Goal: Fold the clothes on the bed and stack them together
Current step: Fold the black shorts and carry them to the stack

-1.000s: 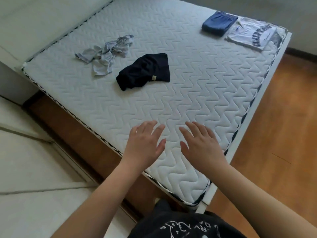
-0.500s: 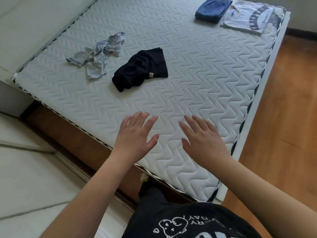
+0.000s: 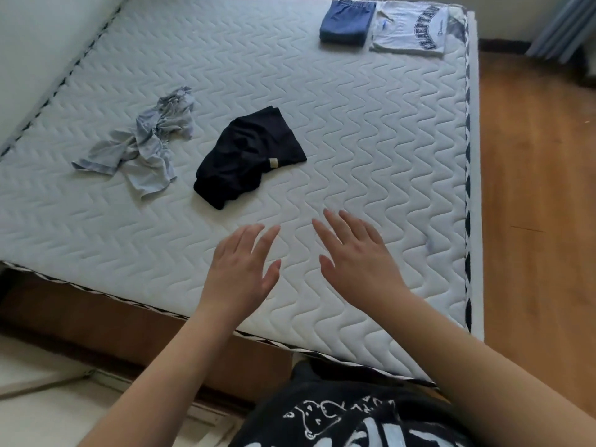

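Observation:
A crumpled dark navy garment lies in the middle of the white quilted mattress. Left of it sits a crumpled light grey-blue garment. At the far right corner lie a folded blue garment and a folded white T-shirt with dark lettering, side by side. My left hand and my right hand hover over the near part of the mattress with fingers spread, holding nothing, a short way from the navy garment.
The mattress's near edge runs below my wrists, with a brown bed base under it. Wooden floor lies to the right. A pale surface is at lower left. A grey curtain hangs at the top right.
The view has shifted closer over the bed. Both hands have moved forward, toward the navy garment, still spread and holding nothing.

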